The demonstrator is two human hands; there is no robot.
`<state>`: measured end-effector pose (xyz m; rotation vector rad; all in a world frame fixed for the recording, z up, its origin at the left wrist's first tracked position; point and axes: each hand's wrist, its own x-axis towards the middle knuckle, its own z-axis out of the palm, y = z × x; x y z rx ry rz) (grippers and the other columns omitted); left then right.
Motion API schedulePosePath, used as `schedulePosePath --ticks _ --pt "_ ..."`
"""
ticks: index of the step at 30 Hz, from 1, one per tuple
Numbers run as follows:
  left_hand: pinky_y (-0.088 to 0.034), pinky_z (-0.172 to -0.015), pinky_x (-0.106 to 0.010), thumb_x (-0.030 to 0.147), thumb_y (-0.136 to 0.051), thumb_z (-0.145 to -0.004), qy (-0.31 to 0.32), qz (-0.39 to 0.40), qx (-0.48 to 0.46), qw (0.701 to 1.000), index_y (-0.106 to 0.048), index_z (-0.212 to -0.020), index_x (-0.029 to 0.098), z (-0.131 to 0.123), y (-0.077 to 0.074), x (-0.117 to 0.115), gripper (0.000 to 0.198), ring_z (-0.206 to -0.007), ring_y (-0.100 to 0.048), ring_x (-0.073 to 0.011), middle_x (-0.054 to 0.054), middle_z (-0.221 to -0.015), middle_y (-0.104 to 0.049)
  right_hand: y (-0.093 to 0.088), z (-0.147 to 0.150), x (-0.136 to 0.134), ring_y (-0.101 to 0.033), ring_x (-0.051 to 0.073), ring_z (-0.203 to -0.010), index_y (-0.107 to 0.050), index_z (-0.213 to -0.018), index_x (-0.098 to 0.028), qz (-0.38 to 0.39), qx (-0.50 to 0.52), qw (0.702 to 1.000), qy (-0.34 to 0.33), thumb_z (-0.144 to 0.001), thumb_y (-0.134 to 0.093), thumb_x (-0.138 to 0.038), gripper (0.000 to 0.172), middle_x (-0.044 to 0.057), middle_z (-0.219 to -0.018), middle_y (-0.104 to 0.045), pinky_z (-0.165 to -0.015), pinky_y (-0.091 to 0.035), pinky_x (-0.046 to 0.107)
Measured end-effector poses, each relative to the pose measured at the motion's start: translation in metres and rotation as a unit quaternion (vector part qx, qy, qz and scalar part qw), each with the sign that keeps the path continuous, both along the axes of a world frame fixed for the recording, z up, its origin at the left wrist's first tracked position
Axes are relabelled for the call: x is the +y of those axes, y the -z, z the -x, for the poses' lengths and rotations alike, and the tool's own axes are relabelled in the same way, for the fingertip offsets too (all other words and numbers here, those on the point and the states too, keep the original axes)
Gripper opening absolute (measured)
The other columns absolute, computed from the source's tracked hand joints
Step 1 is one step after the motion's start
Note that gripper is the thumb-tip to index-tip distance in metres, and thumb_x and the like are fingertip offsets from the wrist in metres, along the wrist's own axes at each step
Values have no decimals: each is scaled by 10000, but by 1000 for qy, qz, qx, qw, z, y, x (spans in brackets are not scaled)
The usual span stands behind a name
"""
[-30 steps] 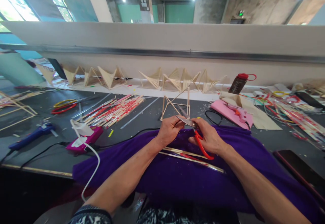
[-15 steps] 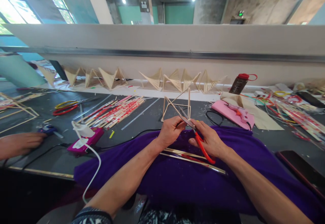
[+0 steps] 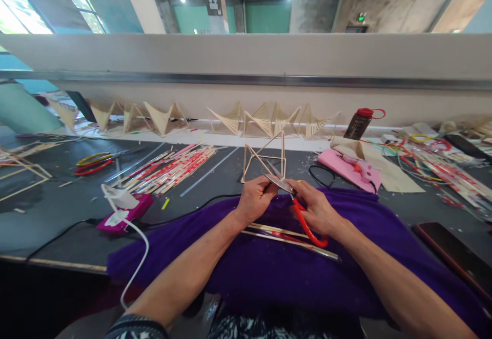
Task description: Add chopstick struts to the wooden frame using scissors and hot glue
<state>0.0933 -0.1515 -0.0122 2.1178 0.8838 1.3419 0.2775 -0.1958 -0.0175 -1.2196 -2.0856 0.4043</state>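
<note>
I see red-handled scissors (image 3: 298, 208) in the middle of my view, held just above a purple cloth (image 3: 269, 272) that covers the near edge of the table. My right hand (image 3: 319, 211) is closed around the red handle loops, and the steel blades point up and to the left. My left hand (image 3: 255, 198) meets the blades with its fingers curled and pinched together. What they pinch is too small for me to make out. A few thin sticks (image 3: 286, 236) lie on the cloth just below both hands. Just beyond the blades, an open frame of wooden sticks (image 3: 265, 157) stands upright on the dark grey table (image 3: 57, 211). Further left lie a bundle of red-and-white wrapped sticks (image 3: 172, 167) and a magenta box (image 3: 123, 211) with a white cable. To the right I see a pink pad (image 3: 348, 170), a dark bottle with a red cap (image 3: 359, 123) and a black phone (image 3: 457, 257). A row of fan-shaped stick models (image 3: 230, 120) lines the pale ledge behind. The room is bare concrete with windows at the upper left. A green lit sign (image 3: 361, 17) hangs high up, its writing unreadable.
</note>
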Motion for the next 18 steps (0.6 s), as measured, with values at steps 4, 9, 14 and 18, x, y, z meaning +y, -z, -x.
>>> schedulePosePath --ticks 4,9,14,18 --pt "-487 -641 -213 170 -528 -827 1 3 4 1000 -674 -862 156 0 0 -1 151 -672 -622 -124 -31 -758 -685 -3 0 -2 -512 170 -797 -472 -1268 -233 -5 10 1000 -3 -722 -509 -105 562 38 -901 -538 -708 -443 297" --pt "-487 -664 -210 176 -535 -823 16 24 -7 1000 -687 -879 157 -1 0 1 163 -728 -629 -129 -33 -806 -691 -1 -1 0 -516 174 -794 -483 -1260 -234 0 -5 1000 10 -721 -507 -114 553 42 -907 -541 -702 -442 295" --pt "-477 -627 -203 254 -628 -775 17 68 -38 997 -675 -870 148 -2 4 3 150 -658 -601 -116 -9 -730 -668 4 -1 3 -514 170 -772 -485 -1232 -239 -2 -6 1000 18 -733 -527 -141 510 36 -913 -550 -688 -443 295" --pt "-471 -633 -199 212 -572 -808 19 56 -20 998 -676 -854 153 -1 0 2 128 -693 -606 -120 -16 -754 -670 5 0 4 -508 183 -792 -448 -1252 -240 -8 -30 999 24 -759 -592 -270 514 38 -928 -543 -717 -446 322"
